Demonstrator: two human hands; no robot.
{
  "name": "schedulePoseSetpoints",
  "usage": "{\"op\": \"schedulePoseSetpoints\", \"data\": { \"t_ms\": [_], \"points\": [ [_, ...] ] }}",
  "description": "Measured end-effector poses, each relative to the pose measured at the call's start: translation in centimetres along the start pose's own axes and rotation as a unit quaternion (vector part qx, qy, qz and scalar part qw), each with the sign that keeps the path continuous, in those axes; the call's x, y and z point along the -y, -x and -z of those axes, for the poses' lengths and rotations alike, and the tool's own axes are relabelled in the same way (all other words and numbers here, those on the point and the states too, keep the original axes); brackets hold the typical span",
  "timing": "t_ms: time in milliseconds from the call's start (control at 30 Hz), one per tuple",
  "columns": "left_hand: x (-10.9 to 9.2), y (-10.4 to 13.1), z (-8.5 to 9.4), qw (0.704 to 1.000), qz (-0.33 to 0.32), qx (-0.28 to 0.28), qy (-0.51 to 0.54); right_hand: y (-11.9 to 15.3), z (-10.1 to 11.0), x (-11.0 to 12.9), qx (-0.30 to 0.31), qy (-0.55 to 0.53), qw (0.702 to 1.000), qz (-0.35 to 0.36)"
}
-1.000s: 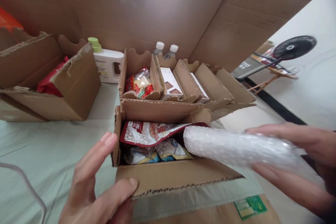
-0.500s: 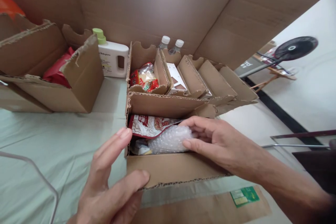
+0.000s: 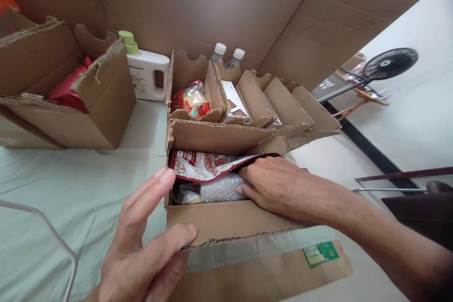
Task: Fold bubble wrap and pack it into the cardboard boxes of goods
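The front cardboard box [image 3: 219,134] holds a red-and-white printed packet [image 3: 205,165] and, in front of it, a bubble-wrapped item [image 3: 221,188]. My right hand [image 3: 276,184] reaches down into this box, its thumb against the right end of the bubble wrap; its other fingertips are hidden under the packet's edge. At the box's left front corner is my left hand [image 3: 148,231], thumb on the front flap [image 3: 226,222] and fingers spread apart at the left side, holding nothing.
Behind stand narrow cardboard compartments [image 3: 283,104] with a red snack bag [image 3: 193,99], a white box [image 3: 234,101] and two clear bottles [image 3: 235,58]. Further left are a white jug [image 3: 146,73] and a box [image 3: 106,113] with a red packet [image 3: 71,87].
My right hand has gone deeper into the box. The bubble-wrapped item sits lower, and the printed packet now extends over my right fingers. My left hand keeps its place at the corner.
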State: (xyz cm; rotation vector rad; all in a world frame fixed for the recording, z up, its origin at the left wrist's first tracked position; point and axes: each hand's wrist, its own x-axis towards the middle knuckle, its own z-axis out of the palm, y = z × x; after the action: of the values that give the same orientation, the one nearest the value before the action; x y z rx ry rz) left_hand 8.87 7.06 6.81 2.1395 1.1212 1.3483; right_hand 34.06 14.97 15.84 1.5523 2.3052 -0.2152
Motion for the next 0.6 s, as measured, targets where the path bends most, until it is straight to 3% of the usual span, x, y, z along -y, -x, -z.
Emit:
{"op": "schedulePoseSetpoints", "data": {
  "t_ms": [133, 200, 300, 367, 467, 533, 600],
  "points": [
    [-0.8, 0.0, -0.5, 0.999, 0.033, -0.019, 0.010, -0.8, 0.2, 0.6, 0.041, -0.011, 0.999, -0.006],
    [-1.2, 0.0, -0.8, 0.997, 0.050, -0.048, 0.024, 0.1, 0.6, 0.6, 0.018, -0.026, 1.000, 0.000],
    [-1.1, 0.4, -1.3, 0.986, 0.082, -0.118, 0.081, 4.1, 1.1, 0.0, -0.123, -0.066, 0.990, -0.026],
    [-0.3, 1.1, -1.4, 0.978, 0.104, -0.133, 0.120, 7.9, 0.4, -0.7, -0.256, -0.106, 0.958, -0.071],
    [1.5, 2.5, -1.6, 0.969, 0.169, -0.100, 0.150, 12.1, -2.9, -1.9, -0.374, -0.180, 0.895, -0.161],
    [2.6, 3.0, -1.9, 0.959, 0.216, -0.079, 0.167, 12.4, -6.2, -2.4, -0.360, -0.256, 0.876, -0.195],
    [3.2, 2.8, -2.5, 0.947, 0.246, -0.069, 0.195, 10.7, -9.2, -2.5, -0.318, -0.351, 0.863, -0.176]
  ]
}}
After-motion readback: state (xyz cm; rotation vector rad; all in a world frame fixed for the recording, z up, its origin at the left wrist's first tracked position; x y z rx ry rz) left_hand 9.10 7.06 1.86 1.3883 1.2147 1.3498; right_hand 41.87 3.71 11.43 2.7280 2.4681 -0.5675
